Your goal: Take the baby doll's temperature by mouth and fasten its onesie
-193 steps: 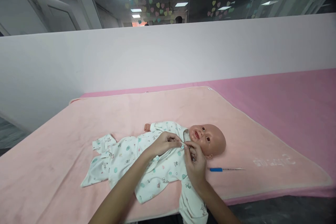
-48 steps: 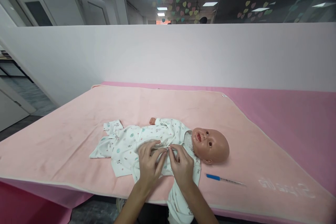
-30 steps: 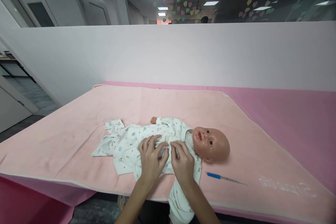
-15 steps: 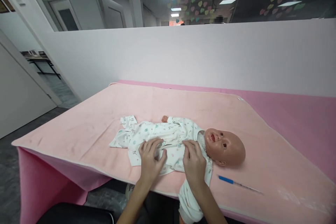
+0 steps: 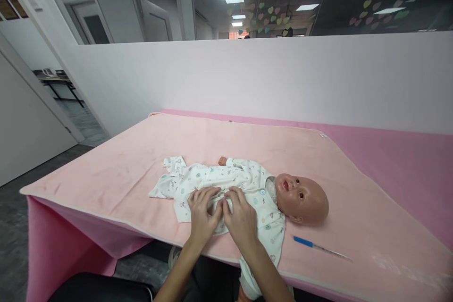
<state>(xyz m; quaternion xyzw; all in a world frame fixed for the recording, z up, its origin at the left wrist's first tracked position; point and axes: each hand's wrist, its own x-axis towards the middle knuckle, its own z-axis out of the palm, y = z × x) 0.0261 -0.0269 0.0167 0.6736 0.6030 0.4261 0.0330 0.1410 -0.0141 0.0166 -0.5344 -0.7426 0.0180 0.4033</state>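
Observation:
A baby doll (image 5: 305, 198) lies on its back on the pink blanket (image 5: 116, 165), head to the right, dressed in a white printed romper (image 5: 208, 174). My left hand (image 5: 203, 210) grips the romper's front edge around the belly, fingers curled on the fabric. Right beside it, my right hand (image 5: 240, 217) pinches the same front opening, and the two hands nearly touch. The exact bit of cloth or fastener between my fingertips is hidden. One doll arm in its sleeve (image 5: 251, 278) hangs over the near table edge below my right forearm.
A thin blue-capped stick like a thermometer (image 5: 320, 247) lies right of the doll, near the front edge. Behind the table stands a white half wall (image 5: 262, 80) with glass above. A black chair (image 5: 101, 288) is at the lower left.
My right hand has moved left along the romper front, from the chest to beside my left hand. My left hand stays at the belly. The view has shifted slightly.

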